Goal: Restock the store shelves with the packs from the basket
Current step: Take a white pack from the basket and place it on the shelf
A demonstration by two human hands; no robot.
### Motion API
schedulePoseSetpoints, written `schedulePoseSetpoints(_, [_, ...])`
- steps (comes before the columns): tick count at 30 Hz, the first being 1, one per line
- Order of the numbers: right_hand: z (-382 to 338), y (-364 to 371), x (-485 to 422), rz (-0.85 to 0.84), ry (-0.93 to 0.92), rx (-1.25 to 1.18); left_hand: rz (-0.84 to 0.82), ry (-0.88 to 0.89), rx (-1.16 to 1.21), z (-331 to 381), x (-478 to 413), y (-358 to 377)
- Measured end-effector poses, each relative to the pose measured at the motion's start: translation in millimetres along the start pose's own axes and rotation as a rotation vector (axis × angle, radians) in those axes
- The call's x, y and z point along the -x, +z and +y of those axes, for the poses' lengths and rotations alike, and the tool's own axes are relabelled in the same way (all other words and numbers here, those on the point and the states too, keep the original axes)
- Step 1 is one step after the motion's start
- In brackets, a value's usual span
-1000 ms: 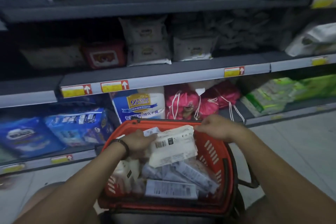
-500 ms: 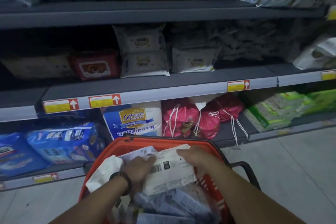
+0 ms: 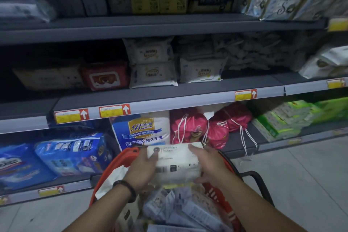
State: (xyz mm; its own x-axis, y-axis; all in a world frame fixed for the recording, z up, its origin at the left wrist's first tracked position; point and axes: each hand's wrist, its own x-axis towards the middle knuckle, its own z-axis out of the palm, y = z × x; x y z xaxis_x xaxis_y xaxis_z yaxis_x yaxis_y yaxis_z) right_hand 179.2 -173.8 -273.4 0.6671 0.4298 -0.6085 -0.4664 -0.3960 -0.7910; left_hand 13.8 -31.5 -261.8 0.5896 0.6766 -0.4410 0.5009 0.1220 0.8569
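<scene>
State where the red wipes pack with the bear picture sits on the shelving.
The red wipes pack sits left of centre on the middle shelf, between a cardboard box and stacked white wipes packs.

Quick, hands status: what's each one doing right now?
Left hand: closed on the left end of the white wipes pack.
Right hand: closed on the same pack's right end, above the red basket.

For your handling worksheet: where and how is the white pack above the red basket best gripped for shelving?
Probably by its two short ends, one hand from each side. The white pack is a wide, flat, soft block lying level, and the left hand and right hand already clasp those ends above the basket, leaving its long front edge free.
</scene>
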Motion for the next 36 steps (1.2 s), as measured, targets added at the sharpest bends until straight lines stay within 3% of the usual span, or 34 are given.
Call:
schedulePoseSetpoints(5, [-24,1,40,0.050,-0.198,-0.257,0.090,0.335,0.175,51,35,-17])
schedulePoseSetpoints(9, [-30,-2,55,0.182,-0.410,-0.351,0.083,0.451,0.265,61,52,-20])
schedulePoseSetpoints(11, [-36,-2,60,0.201,-0.525,-0.387,0.088,0.435,0.353,65,54,-17])
schedulePoseSetpoints(16, [-42,9,71,0.174,-0.713,-0.396,-0.052,0.146,0.547,68,51,-19])
schedulePoseSetpoints(19, [-44,13,69,0.152,-0.769,-0.420,-0.025,0.213,0.570,67,43,-25])
schedulePoseSetpoints(23, [-54,12,64,-0.012,-0.800,-0.468,0.010,0.314,0.658,69,32,-30])
schedulePoseSetpoints(27, [-55,12,60,-0.198,-0.724,-0.392,0.019,0.357,0.686,70,28,-35])
schedulePoseSetpoints(30, [-54,10,63,-0.378,-0.734,-0.206,0.013,0.358,0.695,71,25,-44])
schedulePoseSetpoints(36, [-53,21,79,-0.289,-0.870,0.077,-0.026,0.472,0.654,73,34,-79])
